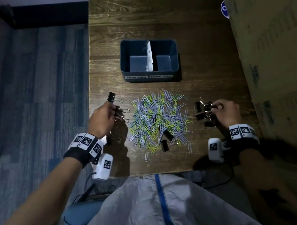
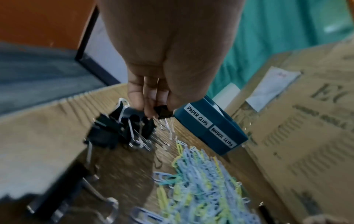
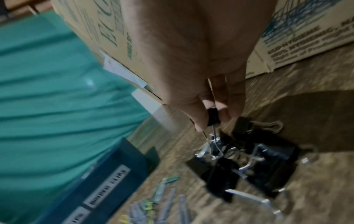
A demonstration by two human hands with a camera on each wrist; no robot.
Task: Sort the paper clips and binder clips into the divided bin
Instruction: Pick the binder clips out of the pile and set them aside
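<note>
A dark blue divided bin (image 1: 152, 73) labelled "PAPER CLIPS" and "BINDER CLIPS" stands mid-table; both halves look bare. A pile of coloured paper clips (image 1: 157, 119) lies in front of it, with two black binder clips (image 1: 166, 140) among them. My left hand (image 1: 103, 118) pinches a small black binder clip (image 2: 162, 112) over a cluster of binder clips (image 2: 122, 130) at the table's left edge. My right hand (image 1: 223, 109) pinches a small black binder clip (image 3: 213, 116) above another cluster of binder clips (image 3: 249, 163) to the right of the pile.
Large cardboard boxes (image 1: 277, 41) wall off the table's right side. A white paper divider (image 1: 149, 57) splits the bin. The table's left edge (image 1: 91, 94) drops to blue-grey flooring. Bare wood lies beyond the bin.
</note>
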